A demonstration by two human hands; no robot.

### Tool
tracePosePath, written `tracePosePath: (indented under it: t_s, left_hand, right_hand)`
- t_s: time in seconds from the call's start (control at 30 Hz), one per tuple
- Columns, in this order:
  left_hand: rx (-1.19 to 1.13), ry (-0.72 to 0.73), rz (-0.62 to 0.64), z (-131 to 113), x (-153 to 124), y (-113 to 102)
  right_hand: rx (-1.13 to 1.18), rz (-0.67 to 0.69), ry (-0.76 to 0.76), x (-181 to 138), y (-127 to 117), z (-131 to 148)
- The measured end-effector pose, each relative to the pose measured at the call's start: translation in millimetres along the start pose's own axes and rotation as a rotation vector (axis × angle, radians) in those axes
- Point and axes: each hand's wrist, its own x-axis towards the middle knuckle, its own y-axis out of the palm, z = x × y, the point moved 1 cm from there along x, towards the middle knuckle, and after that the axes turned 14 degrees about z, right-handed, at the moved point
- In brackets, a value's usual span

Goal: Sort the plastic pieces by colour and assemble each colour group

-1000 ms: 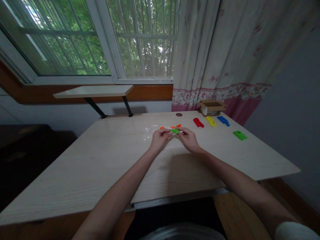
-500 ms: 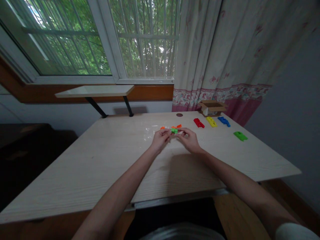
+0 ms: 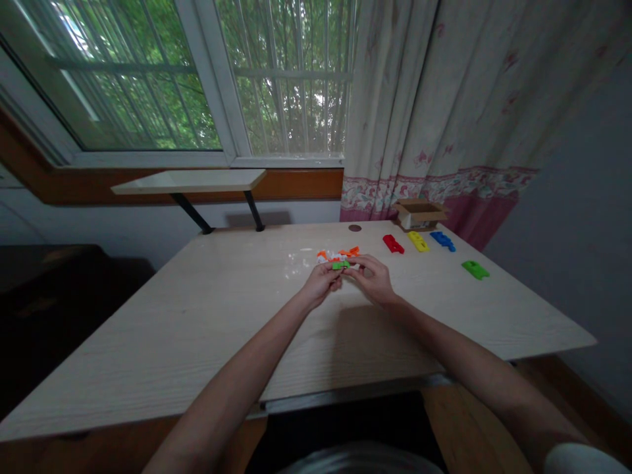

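Observation:
Both my hands meet over the middle of the light wooden table [image 3: 197, 329]. My left hand [image 3: 322, 284] and my right hand [image 3: 374, 279] pinch a small green plastic piece [image 3: 340, 265] between their fingertips, just above the tabletop. Right behind the hands lies a little cluster of orange and white plastic pieces [image 3: 338, 253]. Further right on the table lie a red piece [image 3: 394, 244], a yellow piece [image 3: 419, 241], a blue piece [image 3: 443, 240] and a green piece [image 3: 475, 269].
A small open cardboard box [image 3: 419, 213] stands at the table's far right corner, beside a patterned curtain [image 3: 444, 105]. A dark round spot [image 3: 354, 228] sits near the far edge. A narrow shelf [image 3: 190, 180] juts out under the window.
My hands have drawn slightly toward me and closer together with the green piece, which now sits lower. The orange and white pieces behind them show more fully.

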Motion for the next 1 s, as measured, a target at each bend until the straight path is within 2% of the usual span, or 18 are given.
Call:
tracePosePath:
  t_s: [0.47,0.8,1.0]
  left_hand:
    - [-0.052,0.033,0.011,-6.6,-0.7,-1.5]
    - [-0.147,0.022,-0.011,-10.3,-2.6,-1.6]
    - [-0.167,0.026,-0.013,-12.5,-4.0,0.8]
  right_hand:
    - [0.026,0.003,0.004,-0.4,0.8,-1.3]
    - [0.357,-0.055,0.235,4.0,8.9,-25.3]
    - [0.444,-0.068,0.281,5.3,12.4,-25.9]
